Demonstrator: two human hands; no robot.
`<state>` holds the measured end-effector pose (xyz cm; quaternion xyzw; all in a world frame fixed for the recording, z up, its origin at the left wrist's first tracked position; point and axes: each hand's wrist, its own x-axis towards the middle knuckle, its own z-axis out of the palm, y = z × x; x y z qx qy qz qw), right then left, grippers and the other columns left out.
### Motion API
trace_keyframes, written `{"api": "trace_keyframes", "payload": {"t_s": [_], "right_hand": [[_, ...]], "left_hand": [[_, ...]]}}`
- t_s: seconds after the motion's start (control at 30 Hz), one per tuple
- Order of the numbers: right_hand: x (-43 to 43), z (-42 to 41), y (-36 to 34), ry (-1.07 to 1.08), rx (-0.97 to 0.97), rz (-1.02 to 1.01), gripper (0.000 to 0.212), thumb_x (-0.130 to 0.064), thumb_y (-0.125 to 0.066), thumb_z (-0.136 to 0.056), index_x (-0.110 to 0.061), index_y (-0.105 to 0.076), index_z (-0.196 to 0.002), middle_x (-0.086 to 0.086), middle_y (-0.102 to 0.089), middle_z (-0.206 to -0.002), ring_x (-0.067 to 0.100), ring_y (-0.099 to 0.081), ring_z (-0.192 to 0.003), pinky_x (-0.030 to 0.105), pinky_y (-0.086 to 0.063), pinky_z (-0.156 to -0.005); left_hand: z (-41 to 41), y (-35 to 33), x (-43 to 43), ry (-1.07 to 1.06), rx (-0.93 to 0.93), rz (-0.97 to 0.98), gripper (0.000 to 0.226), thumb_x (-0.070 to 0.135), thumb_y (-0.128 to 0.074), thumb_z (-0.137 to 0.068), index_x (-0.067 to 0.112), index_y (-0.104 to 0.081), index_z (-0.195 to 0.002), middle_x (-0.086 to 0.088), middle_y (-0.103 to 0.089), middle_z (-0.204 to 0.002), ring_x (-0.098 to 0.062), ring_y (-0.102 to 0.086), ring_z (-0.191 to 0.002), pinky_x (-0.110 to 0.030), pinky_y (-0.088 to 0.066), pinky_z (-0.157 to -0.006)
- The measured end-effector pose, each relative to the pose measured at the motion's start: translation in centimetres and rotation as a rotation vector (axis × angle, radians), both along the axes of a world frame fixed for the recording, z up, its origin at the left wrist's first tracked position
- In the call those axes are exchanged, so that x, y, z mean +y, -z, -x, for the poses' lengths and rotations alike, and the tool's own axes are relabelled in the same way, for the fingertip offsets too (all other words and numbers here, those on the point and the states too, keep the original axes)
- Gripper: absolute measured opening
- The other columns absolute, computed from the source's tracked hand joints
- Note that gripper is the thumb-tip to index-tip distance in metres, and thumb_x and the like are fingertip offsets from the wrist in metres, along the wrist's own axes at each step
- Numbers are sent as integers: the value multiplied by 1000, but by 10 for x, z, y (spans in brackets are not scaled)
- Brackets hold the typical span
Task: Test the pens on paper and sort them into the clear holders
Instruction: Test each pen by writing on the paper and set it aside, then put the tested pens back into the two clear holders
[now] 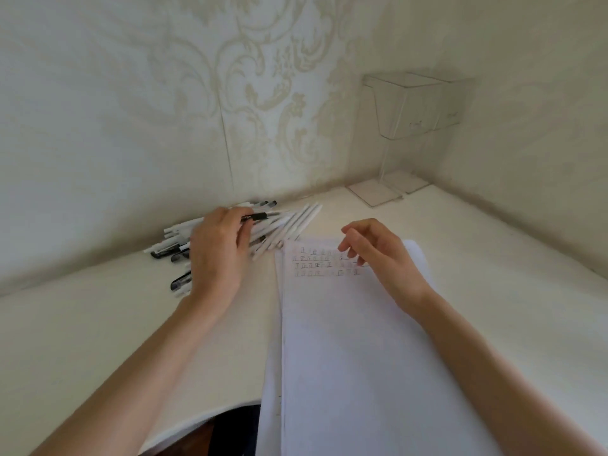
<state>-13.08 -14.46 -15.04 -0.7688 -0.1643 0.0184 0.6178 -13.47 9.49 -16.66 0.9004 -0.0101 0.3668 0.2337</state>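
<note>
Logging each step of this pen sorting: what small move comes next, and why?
Probably lift the white pen with the black grip clear of the pile of white pens and bring it to the white sheet of paper: the left hand pinches it, and the right hand hovers empty over the rows of written marks.

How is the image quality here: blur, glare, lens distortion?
Head view: wide-angle lens bows the white table; light soft, no glare; right hand fingers motion-blurred over the white paper sheet; left hand gripping a white-and-black pen looks soft; clear acrylic holders barely stand out against the pale wall.
</note>
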Motion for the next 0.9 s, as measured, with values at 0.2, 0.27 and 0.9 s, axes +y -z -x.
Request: {"api": "trace_keyframes", "payload": {"t_s": [0.2, 0.27, 0.9], "right_hand": [[-3, 5, -2, 115, -65, 344, 12, -29, -51, -96, -22, -59, -91, -10, -61, -92, -5, -51, -77, 9, -39, -70], [-10, 9, -4, 252, -155, 598, 15, -28, -49, -96, -19, -59, -101, -4, -60, -105, 8, -53, -97, 17, -40, -82], [-116, 19, 9, 292, 82, 1290, 46, -33, -17, -104, -39, -12, -149, -6, -2, -160, 23, 5, -147, 44, 6, -116]], "left_hand": [[15, -3, -1, -148, 128, -64, 31, 25, -56, -89, 7, -64, -113, -21, -54, -121, -42, -48, -108, -51, -40, -86], [39, -10, -15, -1, 154, -50, 38, 33, -47, -91, 9, -58, -118, -15, -56, -114, -35, -55, -102, -42, -46, -79], [68, 12, -152, 644, 564, 219, 51, 34, -54, -91, 9, -43, -134, 3, -21, -150, -7, -17, -139, -1, -5, -95]]}}
